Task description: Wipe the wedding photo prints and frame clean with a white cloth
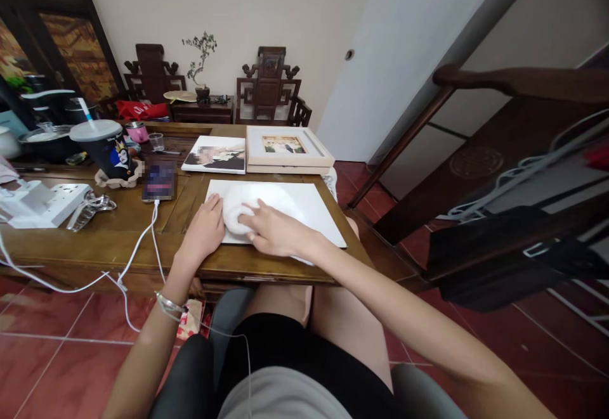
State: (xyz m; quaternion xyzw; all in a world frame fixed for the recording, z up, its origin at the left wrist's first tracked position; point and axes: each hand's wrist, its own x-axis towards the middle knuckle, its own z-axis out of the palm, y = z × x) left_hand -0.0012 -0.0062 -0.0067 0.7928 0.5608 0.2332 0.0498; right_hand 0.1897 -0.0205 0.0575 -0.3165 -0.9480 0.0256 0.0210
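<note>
A white board (320,210) lies flat near the table's front edge. On it is a white, soft-looking, clay-like lump (232,206), spread out toward the right; its exact material I cannot tell. My left hand (207,227) rests against the lump's left side, fingers stretched out over the board's left edge. From the right, my right hand (271,227) reaches across, its spread fingers pressing on the lump's surface. Part of the lump is hidden beneath that hand.
Behind the board are a photo panel (216,154) and a framed picture in a box (288,149). To the left lie a phone (159,181) with a charging cable, a lidded cup (114,149) and a power strip (45,203). A wooden chair (476,159) stands right.
</note>
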